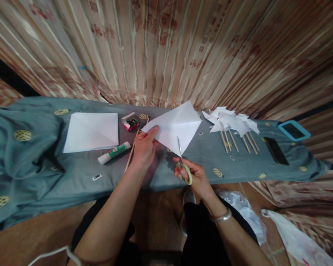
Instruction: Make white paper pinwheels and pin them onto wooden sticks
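Note:
My left hand pinches one corner of a white sheet of paper, which is held up over the table with crease lines across it. In my right hand is a pair of scissors with pale green handles. Their blades are at the paper's lower corner, one showing over its face. A thin wooden stick lies beside my left wrist. Just behind it stands a small red-and-white box of dark pins or tacks, its lid up. A glue stick lies to the left.
A stack of white paper lies left. To the right are several paper pinwheels on sticks, a dark phone and a blue-framed device. A grey-green cloth covers the table; a curtain hangs behind. Plastic bags lie on the floor.

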A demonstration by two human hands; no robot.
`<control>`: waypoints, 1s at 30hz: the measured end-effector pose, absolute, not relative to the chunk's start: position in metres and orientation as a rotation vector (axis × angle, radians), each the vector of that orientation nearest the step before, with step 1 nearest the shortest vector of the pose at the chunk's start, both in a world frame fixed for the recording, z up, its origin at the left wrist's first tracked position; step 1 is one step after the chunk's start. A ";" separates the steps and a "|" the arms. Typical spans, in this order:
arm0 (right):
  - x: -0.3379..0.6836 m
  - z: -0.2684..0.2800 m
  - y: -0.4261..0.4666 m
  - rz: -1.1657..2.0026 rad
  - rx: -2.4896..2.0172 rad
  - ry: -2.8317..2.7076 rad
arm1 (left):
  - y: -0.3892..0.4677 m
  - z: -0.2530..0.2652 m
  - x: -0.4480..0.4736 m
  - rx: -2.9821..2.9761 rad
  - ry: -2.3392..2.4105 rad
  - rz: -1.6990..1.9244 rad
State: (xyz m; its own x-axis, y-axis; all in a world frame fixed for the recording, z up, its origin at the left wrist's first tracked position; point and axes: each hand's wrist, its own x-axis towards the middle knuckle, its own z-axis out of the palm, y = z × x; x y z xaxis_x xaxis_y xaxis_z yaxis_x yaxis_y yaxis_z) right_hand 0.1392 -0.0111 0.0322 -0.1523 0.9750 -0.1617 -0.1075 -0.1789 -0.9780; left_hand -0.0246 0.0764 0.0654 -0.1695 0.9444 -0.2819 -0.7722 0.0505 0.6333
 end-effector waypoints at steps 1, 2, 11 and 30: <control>0.139 0.032 -0.011 1.494 -1.173 -1.131 | 0.077 0.066 -0.025 0.280 0.812 1.550; 0.138 0.032 -0.011 1.489 -1.176 -1.129 | 0.077 0.066 -0.024 0.280 0.814 1.551; 0.137 0.033 -0.008 1.473 -1.215 -1.199 | 0.076 0.061 -0.022 0.292 0.787 1.542; 0.136 0.039 -0.007 1.434 -1.240 -1.180 | 0.072 0.060 -0.018 0.340 0.827 1.491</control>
State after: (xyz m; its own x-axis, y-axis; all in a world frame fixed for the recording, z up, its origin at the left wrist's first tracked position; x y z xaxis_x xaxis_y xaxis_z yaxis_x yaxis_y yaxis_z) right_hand 0.1360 -0.0075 0.0386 -0.1169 0.9803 -0.1593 -0.0324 -0.1641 -0.9859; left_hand -0.0183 0.0716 0.0597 -0.1218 0.9542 -0.2734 -0.7372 0.0974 0.6686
